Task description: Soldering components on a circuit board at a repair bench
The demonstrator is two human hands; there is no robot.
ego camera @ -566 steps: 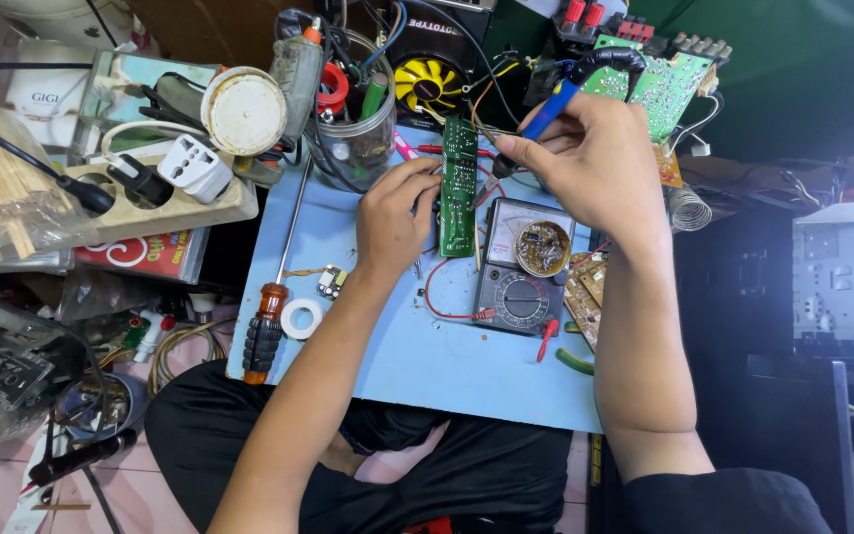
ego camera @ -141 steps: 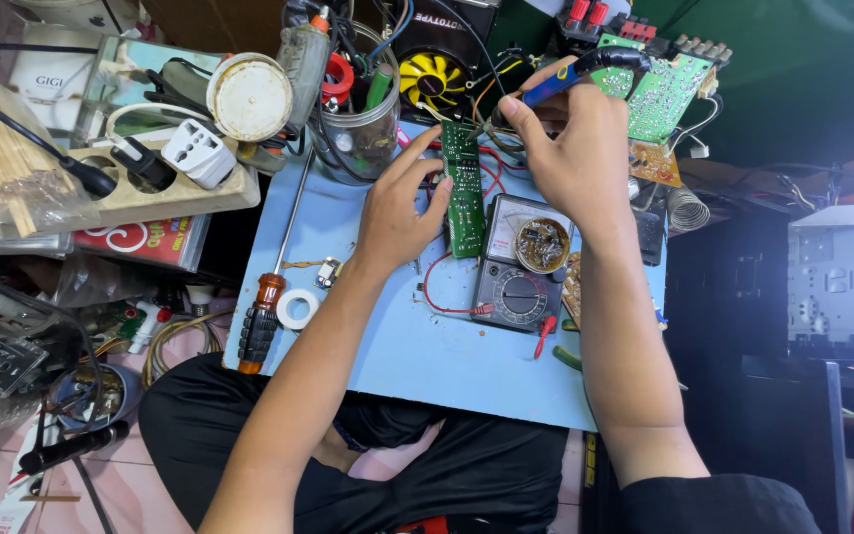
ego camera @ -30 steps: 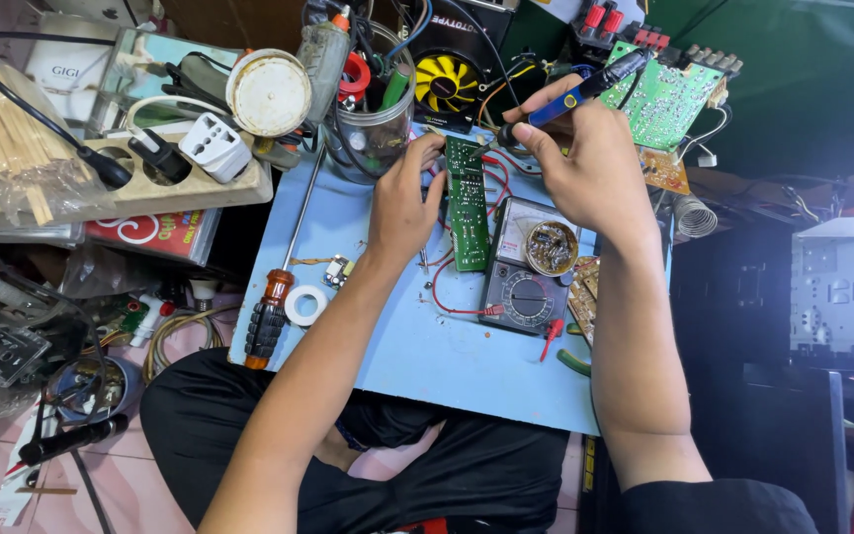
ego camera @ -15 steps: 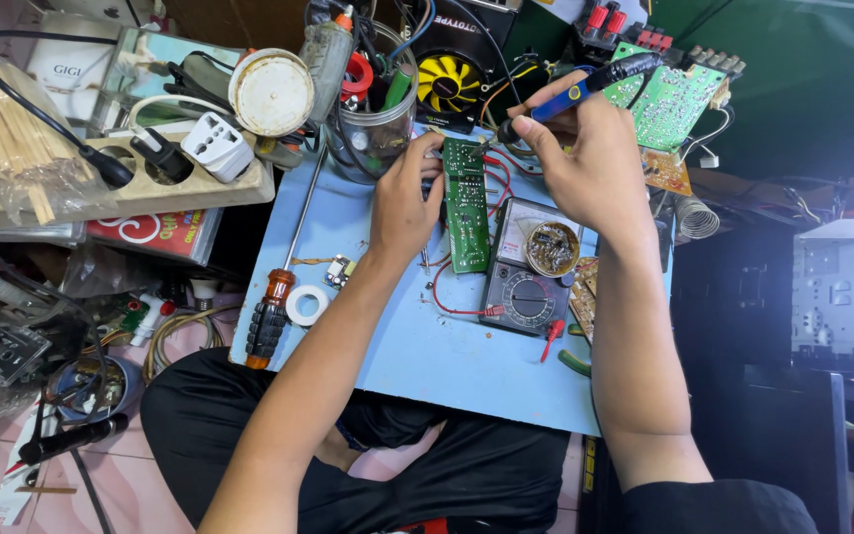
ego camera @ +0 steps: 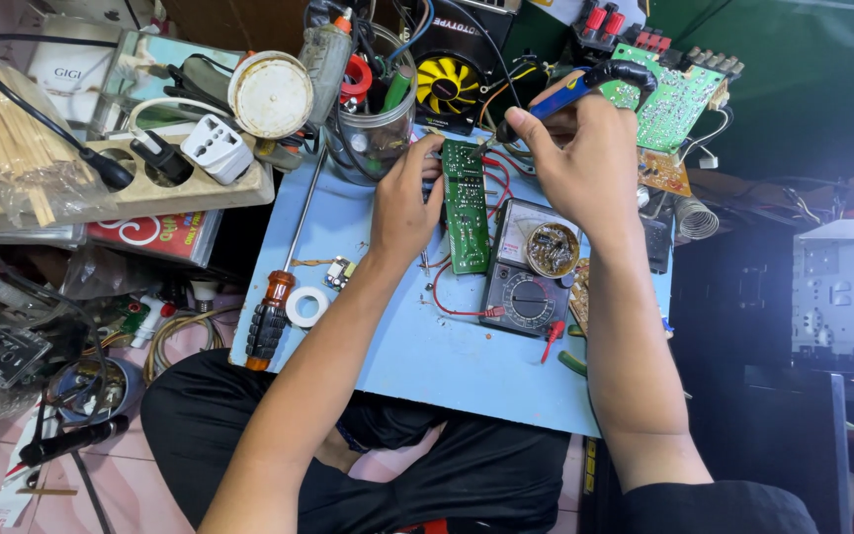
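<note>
On the pale blue work board [ego camera: 417, 346] across our lap we list, first, a narrow green circuit board [ego camera: 467, 213], lying lengthwise near the board's far edge. Our left hand [ego camera: 404, 203] rests at its left side, fingers curled against the board's long edge and top corner, pinning it in place. Our right hand [ego camera: 577, 163] is closed around a soldering iron [ego camera: 575, 91] with a blue and black handle; its tip points down toward the top end of the circuit board, though we cannot tell whether tip and board touch. Just right of the circuit board lies a dark multimeter [ego camera: 526, 272] with a round dial, a small round coil part resting on its face, and a red wire [ego camera: 447, 297] looping from it under the circuit board. To the left on the blue surface: a long screwdriver [ego camera: 271, 316] with an orange and black handle, and beside it a small white roll of tape [ego camera: 305, 307]. Beyond the far edge stand a clear jar [ego camera: 373, 138] stuffed with tools, a yellow-bladed fan [ego camera: 450, 84], and a larger green circuit board [ego camera: 669, 99]. Far left, a beige power strip [ego camera: 121, 183] carries a black plug and a white adapter.
</note>
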